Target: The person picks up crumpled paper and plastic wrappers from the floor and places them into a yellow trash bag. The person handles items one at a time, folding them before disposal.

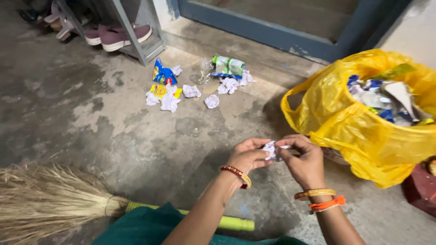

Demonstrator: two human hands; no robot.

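Note:
Both hands meet low in the middle of the view over a grey concrete floor. My left hand (247, 155) and my right hand (303, 159) pinch the same crumpled white paper ball (271, 149) between their fingertips. Just right of the hands stands an open yellow plastic bag (345, 122) stuffed with wrappers and paper scraps. Farther off on the floor lies a scatter of crumpled papers (170, 101) and snack wrappers, blue and yellow ones (163, 75) and a green and white one (228, 66).
A straw broom (50, 199) with a light green handle (227, 222) lies along the bottom left. A metal shoe rack (136, 36) with pink shoes (119, 36) stands at the top left. A blue door frame (281, 34) runs behind the litter. A dark red object (420, 188) sits at right.

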